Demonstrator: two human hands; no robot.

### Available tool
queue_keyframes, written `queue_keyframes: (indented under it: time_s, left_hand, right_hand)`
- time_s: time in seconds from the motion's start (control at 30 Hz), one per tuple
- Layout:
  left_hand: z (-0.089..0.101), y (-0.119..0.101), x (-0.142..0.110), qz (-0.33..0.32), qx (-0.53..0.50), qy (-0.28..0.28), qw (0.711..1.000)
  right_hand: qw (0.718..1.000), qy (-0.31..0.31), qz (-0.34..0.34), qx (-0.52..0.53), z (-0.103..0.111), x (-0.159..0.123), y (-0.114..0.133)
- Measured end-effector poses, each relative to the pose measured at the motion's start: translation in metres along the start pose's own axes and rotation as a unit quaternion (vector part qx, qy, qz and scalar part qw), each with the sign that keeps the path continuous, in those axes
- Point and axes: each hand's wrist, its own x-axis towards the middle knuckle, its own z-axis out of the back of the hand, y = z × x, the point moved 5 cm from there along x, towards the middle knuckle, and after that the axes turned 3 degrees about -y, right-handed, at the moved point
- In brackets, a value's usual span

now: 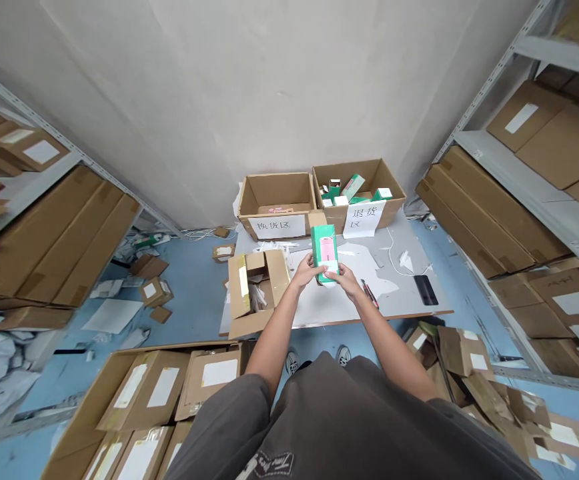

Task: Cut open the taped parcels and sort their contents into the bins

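Between my two hands, above the table, is a green box (324, 241) with a pink panel and a white label on its front. My left hand (305, 271) grips its lower left side, and my right hand (346, 279) grips the lower right, thumbs on the front. Left of my left hand sits an opened cardboard box (237, 327) with crumpled white packing inside. Beyond my hands, a labelled carton (247, 200) holds a few pink items at its bottom. Beside it, another labelled carton (394, 180) contains several green and white boxes.
A black phone (425, 291) and a dark-and-red cutter (370, 294) lie on the grey table (404, 247), with a white cable. A large carton of parcels (134, 393) stands at lower left. Shelves of boxes (499, 227) flank both sides. Flattened cardboard (499, 407) litters the floor at right.
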Motion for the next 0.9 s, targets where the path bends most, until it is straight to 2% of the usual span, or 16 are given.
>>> queue_keyframes:
  time_s: [0.33,0.43,0.57,0.77,0.9]
  left_hand:
    - [-0.004,-0.001,-0.011,-0.009,-0.006,0.047,0.999]
    - [-0.005,-0.003,-0.012,-0.01,-0.001,0.046,0.999]
    - [-0.004,-0.002,-0.014,-0.011,0.018,0.016,1.0]
    - [0.003,-0.006,-0.022,-0.01,0.093,-0.063,0.994]
    - [-0.007,-0.019,-0.03,-0.03,0.17,-0.107,0.979]
  right_hand:
    - [1.0,-0.022,-0.004,0.018,-0.001,-0.004,-0.006]
    - [0.999,-0.03,0.002,0.02,-0.002,-0.006,-0.005]
    - [0.999,-0.032,0.006,0.029,-0.004,-0.008,-0.004]
    - [0.999,-0.043,0.017,0.018,-0.003,-0.008,-0.006]
    - [0.995,-0.082,0.046,-0.025,-0.001,-0.006,-0.007]
